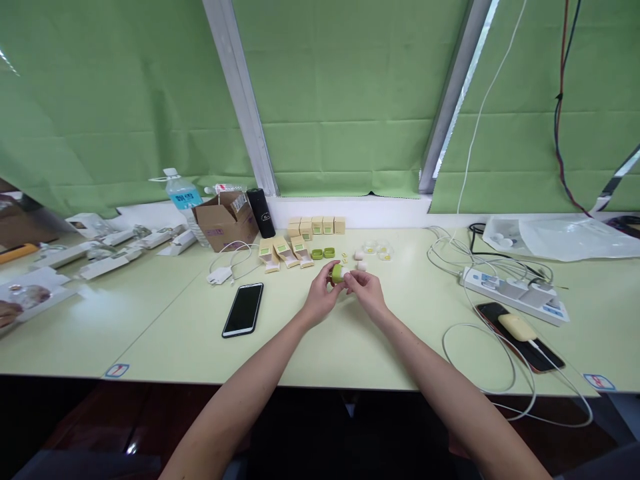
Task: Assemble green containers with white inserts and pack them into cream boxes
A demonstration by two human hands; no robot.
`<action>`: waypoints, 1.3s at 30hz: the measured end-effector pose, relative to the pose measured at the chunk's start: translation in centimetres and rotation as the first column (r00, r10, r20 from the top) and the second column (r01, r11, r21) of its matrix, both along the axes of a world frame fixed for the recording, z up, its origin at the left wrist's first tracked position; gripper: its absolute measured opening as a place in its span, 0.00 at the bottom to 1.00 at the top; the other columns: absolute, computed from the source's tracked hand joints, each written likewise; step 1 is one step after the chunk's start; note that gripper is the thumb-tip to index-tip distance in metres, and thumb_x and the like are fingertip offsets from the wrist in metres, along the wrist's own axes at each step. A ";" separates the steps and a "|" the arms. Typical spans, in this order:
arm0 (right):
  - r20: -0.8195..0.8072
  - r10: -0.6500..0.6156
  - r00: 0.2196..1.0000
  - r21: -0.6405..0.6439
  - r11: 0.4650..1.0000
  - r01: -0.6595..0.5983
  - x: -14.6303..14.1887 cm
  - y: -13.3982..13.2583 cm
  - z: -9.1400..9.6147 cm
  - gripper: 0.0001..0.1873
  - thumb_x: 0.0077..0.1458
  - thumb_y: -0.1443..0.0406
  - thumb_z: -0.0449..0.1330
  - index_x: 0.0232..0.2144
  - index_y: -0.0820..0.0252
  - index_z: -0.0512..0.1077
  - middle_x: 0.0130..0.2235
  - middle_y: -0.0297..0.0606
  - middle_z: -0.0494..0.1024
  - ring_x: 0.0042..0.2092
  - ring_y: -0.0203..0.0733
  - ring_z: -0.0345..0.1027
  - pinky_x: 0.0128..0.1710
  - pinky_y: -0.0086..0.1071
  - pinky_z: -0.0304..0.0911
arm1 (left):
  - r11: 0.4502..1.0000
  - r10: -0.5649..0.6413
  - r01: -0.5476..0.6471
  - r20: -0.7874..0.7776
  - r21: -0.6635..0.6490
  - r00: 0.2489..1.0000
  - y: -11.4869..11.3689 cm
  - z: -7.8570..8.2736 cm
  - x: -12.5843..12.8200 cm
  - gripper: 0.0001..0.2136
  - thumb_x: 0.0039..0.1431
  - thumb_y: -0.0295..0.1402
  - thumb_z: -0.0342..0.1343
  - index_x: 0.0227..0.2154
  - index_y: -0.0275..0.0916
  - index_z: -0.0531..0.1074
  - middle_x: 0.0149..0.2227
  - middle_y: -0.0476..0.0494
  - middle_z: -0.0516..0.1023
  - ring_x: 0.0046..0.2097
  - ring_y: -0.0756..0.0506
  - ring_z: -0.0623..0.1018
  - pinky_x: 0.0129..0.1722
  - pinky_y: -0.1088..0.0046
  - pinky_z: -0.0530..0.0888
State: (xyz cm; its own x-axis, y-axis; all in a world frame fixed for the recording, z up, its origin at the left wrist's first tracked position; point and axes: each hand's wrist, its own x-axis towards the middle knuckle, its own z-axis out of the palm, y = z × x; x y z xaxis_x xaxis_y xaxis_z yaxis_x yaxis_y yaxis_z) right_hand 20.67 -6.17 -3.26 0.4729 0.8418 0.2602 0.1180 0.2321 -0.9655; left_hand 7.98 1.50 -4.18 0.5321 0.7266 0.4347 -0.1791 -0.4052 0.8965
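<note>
Both of my hands meet above the middle of the table around a small green case (338,273) with a white part at its right side. My left hand (322,292) grips the green body, fingers curled round it. Fingertips of my right hand (367,292) pinch at the white part; whether this is a separate piece I cannot tell. Just beyond lie an opened green case (323,253), small yellowish bits (344,257), little pale pink-white blocks (359,255) and clear round pieces with yellow centres (384,251).
Small cream boxes (327,225) stand at the back, with opened ones (283,252) before them. A phone (243,310) and white charger (220,275) lie left, near a cardboard box (226,223). Right are a power strip (515,293), cables and another phone (543,353). Another person's hand (9,312) shows far left.
</note>
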 end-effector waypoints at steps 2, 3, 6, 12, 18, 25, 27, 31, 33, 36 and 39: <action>0.176 -0.068 0.982 0.075 0.996 0.055 0.3 -0.4 0.1 0.26 0.53 0.45 0.65 0.41 0.60 0.78 0.36 0.42 0.80 0.34 0.43 0.73 0.32 0.35 0.72 | 0.994 -0.052 0.060 0.086 -0.093 0.995 0.4 0.2 -0.1 0.29 0.58 0.46 0.65 0.59 0.41 0.68 0.51 0.38 0.76 0.47 0.43 0.76 0.49 0.66 0.72; 0.285 -0.114 0.952 0.140 0.987 0.076 0.5 -0.7 0.1 0.25 0.55 0.48 0.65 0.46 0.60 0.77 0.41 0.44 0.80 0.36 0.43 0.73 0.33 0.36 0.73 | 0.987 -0.080 0.094 0.115 -0.131 0.990 0.6 0.3 -0.2 0.30 0.57 0.47 0.66 0.59 0.39 0.68 0.49 0.38 0.77 0.46 0.43 0.75 0.48 0.67 0.72; 0.596 -0.227 0.770 0.323 0.946 0.029 0.9 -1.5 0.2 0.23 0.60 0.58 0.62 0.56 0.55 0.71 0.52 0.48 0.75 0.41 0.44 0.74 0.37 0.39 0.74 | 0.949 -0.178 0.208 0.141 -0.238 0.974 1.1 0.7 -0.7 0.32 0.55 0.48 0.67 0.58 0.36 0.70 0.40 0.42 0.76 0.38 0.48 0.72 0.41 0.71 0.70; 0.799 -0.334 0.500 0.412 0.910 -0.050 1.0 -1.4 0.1 0.18 0.67 0.65 0.55 0.57 0.53 0.69 0.52 0.48 0.75 0.45 0.45 0.75 0.40 0.38 0.75 | 0.883 -0.331 0.356 0.133 -0.307 0.934 0.8 0.5 -0.7 0.31 0.56 0.47 0.67 0.59 0.38 0.71 0.37 0.45 0.74 0.33 0.51 0.67 0.35 0.73 0.64; 0.832 -0.363 0.421 0.430 0.900 -0.074 1.2 -1.2 -0.1 0.17 0.68 0.66 0.53 0.57 0.56 0.70 0.51 0.48 0.76 0.44 0.43 0.76 0.40 0.35 0.74 | 0.898 -0.340 0.358 0.114 -0.255 0.934 0.2 0.6 -0.5 0.25 0.59 0.46 0.64 0.55 0.37 0.73 0.40 0.43 0.74 0.34 0.50 0.67 0.35 0.73 0.66; 0.879 -0.357 0.316 0.382 0.924 -0.020 1.4 -1.2 -0.6 0.16 0.68 0.67 0.52 0.54 0.57 0.72 0.51 0.48 0.77 0.41 0.40 0.76 0.36 0.30 0.72 | 0.907 -0.338 0.352 0.100 -0.230 0.936 0.1 0.6 -0.5 0.24 0.61 0.46 0.62 0.55 0.38 0.70 0.45 0.40 0.75 0.36 0.49 0.71 0.37 0.70 0.70; 0.885 -0.365 0.288 0.383 0.924 -0.007 1.4 -1.2 -0.7 0.15 0.69 0.67 0.52 0.54 0.58 0.72 0.51 0.48 0.77 0.40 0.39 0.76 0.34 0.29 0.71 | 0.907 -0.344 0.359 0.103 -0.220 0.933 0.2 0.6 -0.4 0.25 0.60 0.46 0.62 0.55 0.38 0.70 0.45 0.40 0.75 0.36 0.49 0.72 0.37 0.70 0.71; 0.888 -0.403 0.221 0.412 0.911 0.007 1.2 -1.1 -0.8 0.15 0.68 0.68 0.52 0.53 0.59 0.72 0.50 0.48 0.78 0.44 0.41 0.76 0.34 0.28 0.71 | 0.921 -0.324 0.338 0.099 -0.194 0.941 0.1 0.6 -0.3 0.24 0.60 0.48 0.62 0.53 0.37 0.70 0.43 0.41 0.74 0.36 0.49 0.72 0.37 0.70 0.71; 0.883 -0.428 0.195 0.436 0.900 -0.001 1.1 -1.1 -0.8 0.14 0.68 0.69 0.52 0.52 0.60 0.72 0.49 0.49 0.78 0.46 0.42 0.76 0.34 0.28 0.71 | 0.939 -0.281 0.293 0.089 -0.180 0.956 -0.1 0.5 -0.2 0.24 0.60 0.48 0.61 0.52 0.37 0.71 0.41 0.42 0.75 0.35 0.49 0.71 0.35 0.71 0.70; 0.863 -0.475 0.174 0.484 0.875 -0.008 0.9 -1.0 -0.8 0.14 0.68 0.70 0.52 0.53 0.62 0.71 0.49 0.50 0.79 0.47 0.43 0.76 0.35 0.30 0.72 | 0.960 -0.219 0.231 0.092 -0.160 0.971 -0.4 0.5 0.0 0.24 0.60 0.49 0.61 0.51 0.36 0.71 0.42 0.41 0.76 0.36 0.49 0.72 0.36 0.72 0.71; 0.851 -0.501 0.153 0.508 0.862 -0.002 0.8 -0.8 -1.0 0.15 0.68 0.70 0.51 0.54 0.62 0.71 0.49 0.51 0.78 0.47 0.44 0.76 0.37 0.32 0.73 | 0.967 -0.199 0.214 0.111 -0.140 0.974 -0.6 0.5 0.1 0.25 0.60 0.50 0.61 0.52 0.36 0.70 0.48 0.37 0.76 0.43 0.46 0.75 0.42 0.69 0.73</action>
